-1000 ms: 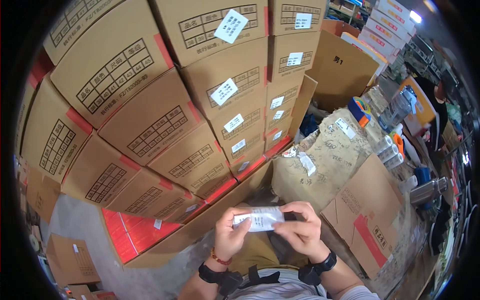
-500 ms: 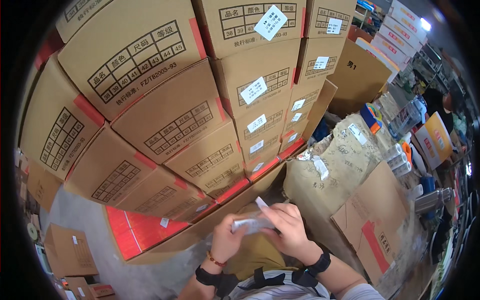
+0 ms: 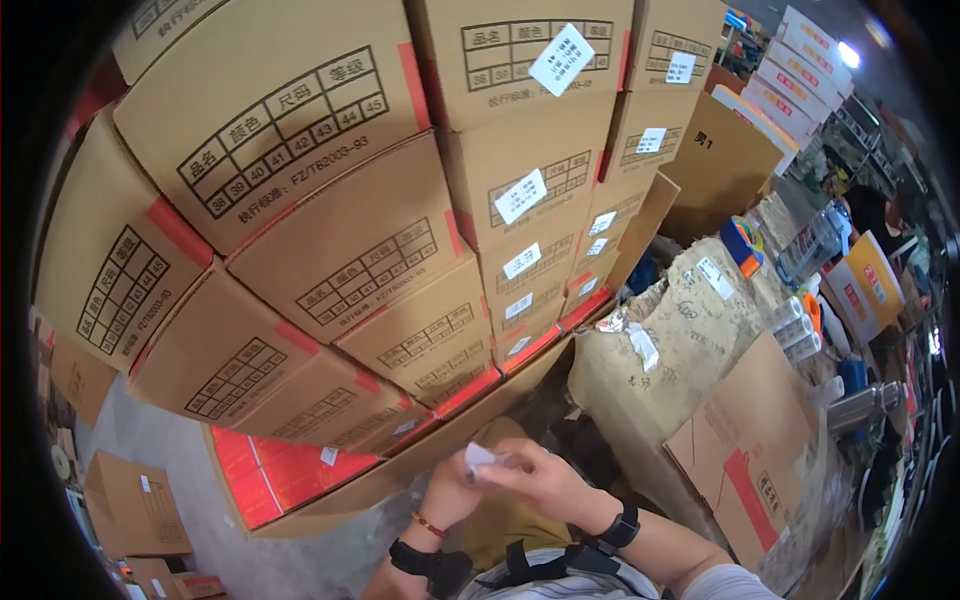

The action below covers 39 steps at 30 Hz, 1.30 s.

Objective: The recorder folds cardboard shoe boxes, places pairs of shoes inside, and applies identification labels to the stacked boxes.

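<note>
A small white paper slip (image 3: 479, 457), like a label, is between my hands in front of my lap. My left hand (image 3: 450, 492) is closed at its left end, the fingers partly hidden behind the paper. My right hand (image 3: 548, 484) comes in from the right, thumb and fingers pinched on the slip's near edge. The two hands almost touch. Beyond them rises a stack of brown cardboard shoe boxes (image 3: 370, 205), several with white labels (image 3: 520, 196) on their ends.
Red boxes (image 3: 290, 478) sit in an open carton below the stack. To my right stands a worn, paper-covered surface (image 3: 670, 335) with a flattened carton (image 3: 745, 430), tape rolls (image 3: 795, 330) and a blue tape dispenser (image 3: 742, 248). Another carton (image 3: 135, 505) stands on the floor at left.
My hands have drawn together and the right one has moved left. Two white pieces showed between them before; now one small slip is visible. The view has shifted slightly.
</note>
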{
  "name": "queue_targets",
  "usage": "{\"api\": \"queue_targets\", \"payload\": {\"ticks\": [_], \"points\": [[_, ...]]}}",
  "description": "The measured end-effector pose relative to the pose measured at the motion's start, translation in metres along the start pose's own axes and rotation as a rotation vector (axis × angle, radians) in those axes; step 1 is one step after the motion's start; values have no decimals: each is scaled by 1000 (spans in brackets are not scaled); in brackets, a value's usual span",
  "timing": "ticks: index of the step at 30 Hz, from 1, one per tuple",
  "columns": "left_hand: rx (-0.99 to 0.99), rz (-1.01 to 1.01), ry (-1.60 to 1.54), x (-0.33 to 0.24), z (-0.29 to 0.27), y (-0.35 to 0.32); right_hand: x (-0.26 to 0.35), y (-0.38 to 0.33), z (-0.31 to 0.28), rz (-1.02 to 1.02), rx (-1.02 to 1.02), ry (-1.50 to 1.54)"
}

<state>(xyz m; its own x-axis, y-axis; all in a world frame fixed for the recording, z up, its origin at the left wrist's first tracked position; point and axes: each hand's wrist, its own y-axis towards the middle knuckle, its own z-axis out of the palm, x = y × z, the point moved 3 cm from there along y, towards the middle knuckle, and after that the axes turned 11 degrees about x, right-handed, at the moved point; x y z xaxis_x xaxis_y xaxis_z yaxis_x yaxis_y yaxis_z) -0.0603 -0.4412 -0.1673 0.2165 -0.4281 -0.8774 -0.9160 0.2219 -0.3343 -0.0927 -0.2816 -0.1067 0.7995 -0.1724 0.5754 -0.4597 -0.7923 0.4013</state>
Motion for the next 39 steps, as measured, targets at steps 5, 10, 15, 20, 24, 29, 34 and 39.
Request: {"api": "queue_targets", "payload": {"ticks": [5,10,15,20,24,29,34,39], "points": [[3,-69,-598,56,-10,-6,-12,33,-6,123,-575,648],[25,-115,-57,15,3,-19,-32,123,-15,69,-892,641],[-118,-59,-175,75,24,-34,-44,102,-16,283,-1032,266],[-81,-204,-194,88,21,-48,-60,80,28,365,-1058,947],[-58,-271,-54,62,17,-49,-69,91,47,379,-1056,1130],[15,-284,-2,60,22,-49,-80,81,44,612,-988,631],[-43,-89,-343,79,38,-50,-102,26,64,549,-988,373],[-9,-112,-176,78,34,-49,-109,32,92,563,-628,1145]]}}
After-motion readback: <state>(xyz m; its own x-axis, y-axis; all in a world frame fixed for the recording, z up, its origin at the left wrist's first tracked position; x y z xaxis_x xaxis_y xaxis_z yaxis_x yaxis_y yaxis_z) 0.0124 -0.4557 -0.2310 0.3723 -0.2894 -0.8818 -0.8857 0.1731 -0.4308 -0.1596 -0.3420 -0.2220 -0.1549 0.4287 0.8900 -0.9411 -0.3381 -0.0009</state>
